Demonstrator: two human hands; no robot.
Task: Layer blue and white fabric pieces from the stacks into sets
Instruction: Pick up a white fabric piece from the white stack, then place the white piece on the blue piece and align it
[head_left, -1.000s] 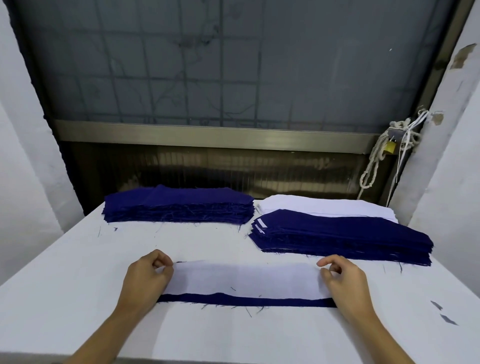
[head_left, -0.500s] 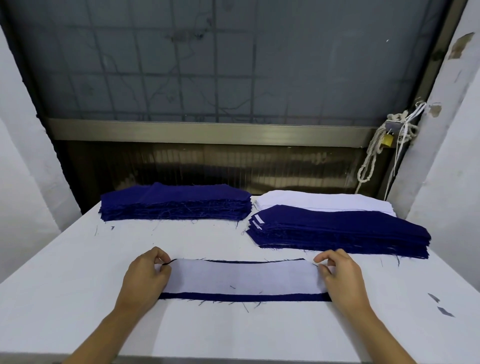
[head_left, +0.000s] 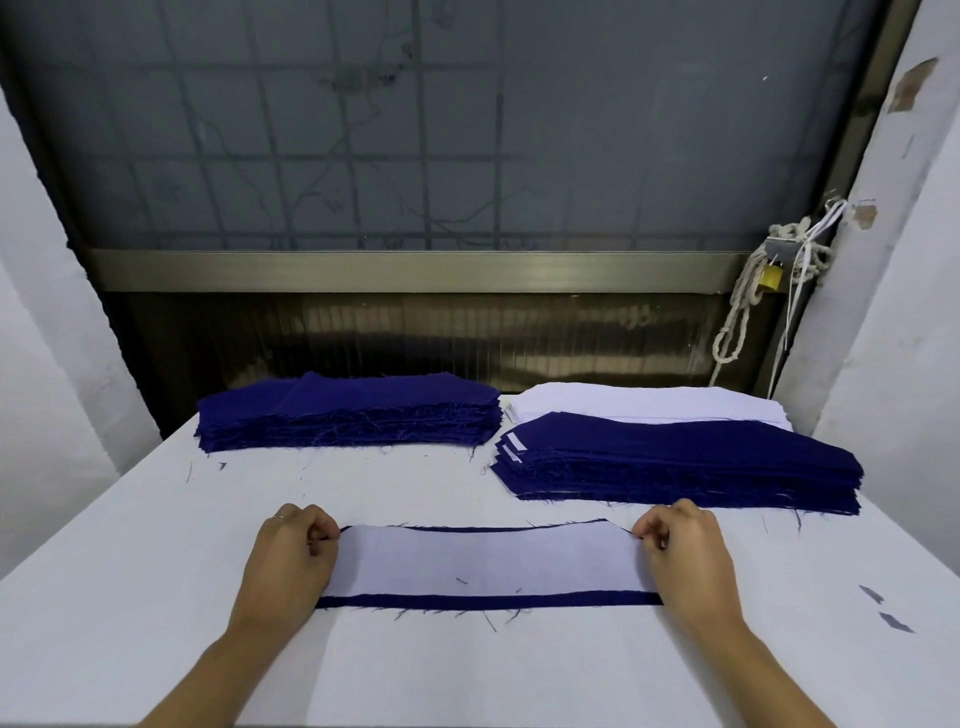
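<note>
**Set on near-centre table, both ends pinched**

White piece (head_left: 483, 564) lies flat on the blue piece (head_left: 483, 601), near the table's (head_left: 467, 670) front edge. Blue shows as a strip along the near side and a thin line at the far side.

Left hand (head_left: 288, 561) and right hand (head_left: 685, 558) each pinch a far corner of the white piece, fingers curled.

Handling, my read: thin, light and limp, with fraying edges. Grip at the corners or short ends and keep it taut, or it will sag and skew.

Room: bare table to both sides. Blue stack (head_left: 348, 421) is at the far-left edge. Layered stack (head_left: 675, 462) is just beyond the right hand, white stack (head_left: 644, 408) behind it.
</note>
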